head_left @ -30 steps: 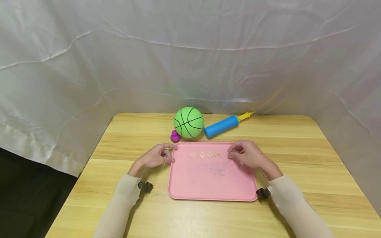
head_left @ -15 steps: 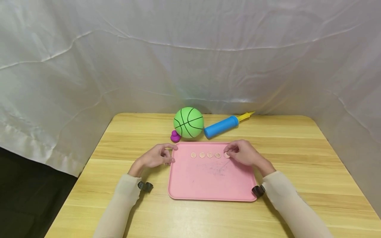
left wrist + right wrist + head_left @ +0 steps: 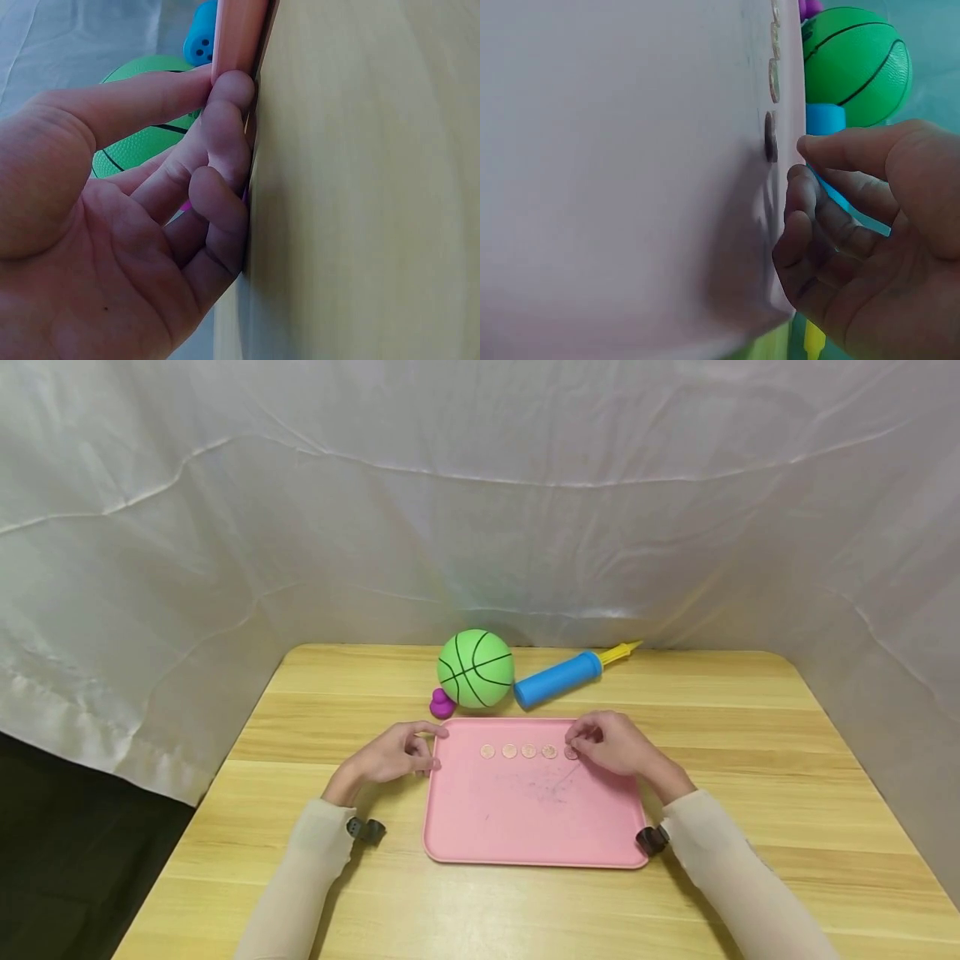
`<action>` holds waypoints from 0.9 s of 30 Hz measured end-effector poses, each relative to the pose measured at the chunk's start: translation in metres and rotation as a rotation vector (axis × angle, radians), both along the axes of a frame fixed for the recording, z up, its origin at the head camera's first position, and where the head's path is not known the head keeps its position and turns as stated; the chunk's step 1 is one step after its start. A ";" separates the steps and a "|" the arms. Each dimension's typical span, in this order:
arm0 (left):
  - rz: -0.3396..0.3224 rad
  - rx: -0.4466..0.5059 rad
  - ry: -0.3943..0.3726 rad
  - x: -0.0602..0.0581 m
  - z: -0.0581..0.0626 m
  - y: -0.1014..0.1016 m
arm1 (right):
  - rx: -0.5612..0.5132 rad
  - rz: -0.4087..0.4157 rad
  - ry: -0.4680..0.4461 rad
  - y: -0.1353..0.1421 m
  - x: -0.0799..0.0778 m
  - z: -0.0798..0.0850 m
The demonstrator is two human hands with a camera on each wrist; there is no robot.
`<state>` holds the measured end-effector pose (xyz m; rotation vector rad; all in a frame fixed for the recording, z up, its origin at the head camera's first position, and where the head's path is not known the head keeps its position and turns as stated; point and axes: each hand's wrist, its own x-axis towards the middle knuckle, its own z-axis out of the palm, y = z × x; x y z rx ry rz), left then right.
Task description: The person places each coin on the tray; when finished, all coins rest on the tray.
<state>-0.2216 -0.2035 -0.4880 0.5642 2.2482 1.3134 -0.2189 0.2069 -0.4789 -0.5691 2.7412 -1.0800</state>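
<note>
A pink rectangular tray (image 3: pixel 525 835) lies on the wooden table. My left hand (image 3: pixel 393 753) pinches its left edge; the left wrist view shows the thumb on top and fingertips under the rim (image 3: pixel 238 34). Several round coins (image 3: pixel 509 751) form a straight row near the tray's far side. My right hand (image 3: pixel 618 747) hovers over the last coin (image 3: pixel 771 137) at the row's right end. That coin rests flat on the tray, and a small gap parts it from the bent fingers and thumb (image 3: pixel 832 150) in the right wrist view.
Behind the tray stands a green ball (image 3: pixel 476 668) with black basketball lines. A small purple toy (image 3: pixel 442 703) touches its left side. To its right lies a blue hand pump (image 3: pixel 558 680) with a yellow nozzle. Grey cloth (image 3: pixel 480 543) hangs beyond the table (image 3: pixel 750 760).
My right hand has carried a coin leftward to the row's right end, laid it there and let it go. The left hand has stayed at the tray's edge.
</note>
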 end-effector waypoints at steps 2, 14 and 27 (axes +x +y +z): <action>-0.001 0.000 0.000 0.000 0.000 0.000 | -0.007 -0.010 0.002 0.002 0.002 0.001; -0.002 -0.002 0.007 0.001 0.001 0.000 | -0.020 -0.063 -0.012 0.022 0.021 0.014; -0.003 -0.001 0.007 0.001 0.002 0.000 | -0.022 -0.117 0.021 0.050 0.040 0.018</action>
